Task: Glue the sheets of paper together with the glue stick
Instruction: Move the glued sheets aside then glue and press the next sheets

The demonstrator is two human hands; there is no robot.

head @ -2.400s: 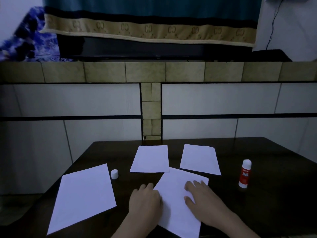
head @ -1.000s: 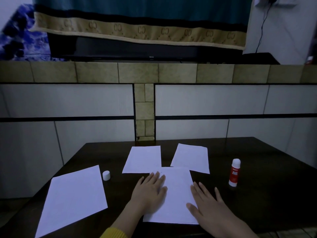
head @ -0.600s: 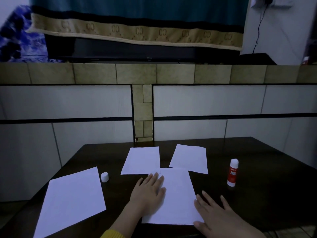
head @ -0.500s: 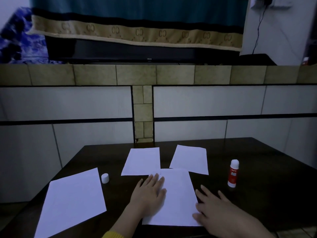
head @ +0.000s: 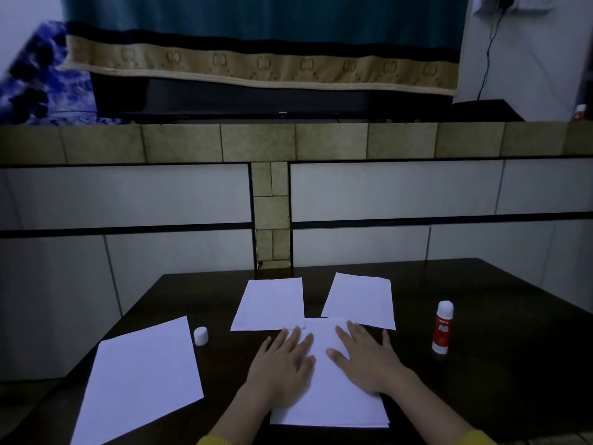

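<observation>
Both hands, left hand [head: 282, 364] and right hand [head: 369, 358], lie flat with the grip apart on the paper [head: 324, 403]; the glue stick [head: 443, 327] stands right of them.

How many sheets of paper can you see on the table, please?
4: a large sheet at left, two far sheets, and one under both hands, possibly stacked.
</observation>
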